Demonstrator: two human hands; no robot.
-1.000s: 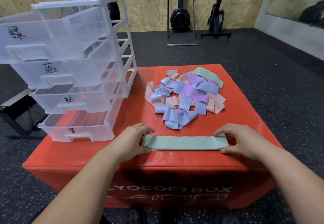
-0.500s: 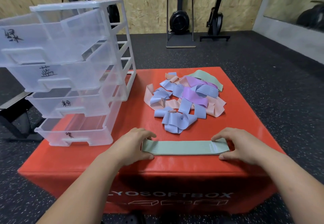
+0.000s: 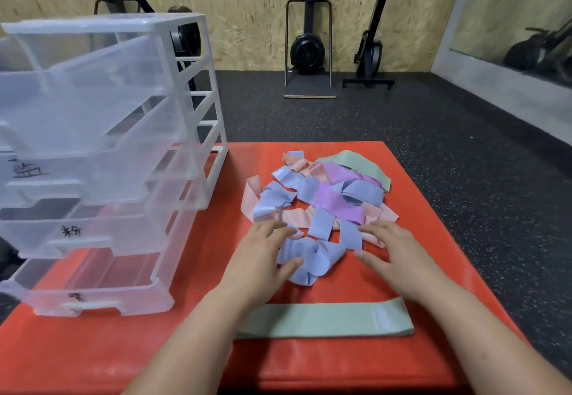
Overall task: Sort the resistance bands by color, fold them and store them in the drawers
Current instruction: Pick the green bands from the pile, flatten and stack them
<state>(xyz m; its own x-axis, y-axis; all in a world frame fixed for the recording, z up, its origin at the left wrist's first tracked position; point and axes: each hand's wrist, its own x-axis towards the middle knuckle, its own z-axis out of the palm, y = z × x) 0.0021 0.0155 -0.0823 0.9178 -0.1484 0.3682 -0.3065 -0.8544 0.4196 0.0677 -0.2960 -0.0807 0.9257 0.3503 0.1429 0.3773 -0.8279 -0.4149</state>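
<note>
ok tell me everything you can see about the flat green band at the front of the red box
The green band is pale sage, matte and fabric-looking, flattened into a long strip, with a lighter patch near its right end. It lies crosswise on the red box near the front edge. The left forearm hides its left end; the left hand and right hand are off it, at the pile beyond.

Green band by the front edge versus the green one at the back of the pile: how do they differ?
The front green band lies flat and straight; the back green band curves. The front green band lies apart from the others on the red box; the back green band sits in the pile, partly covered by other bands. Both are the same pale green.
</note>
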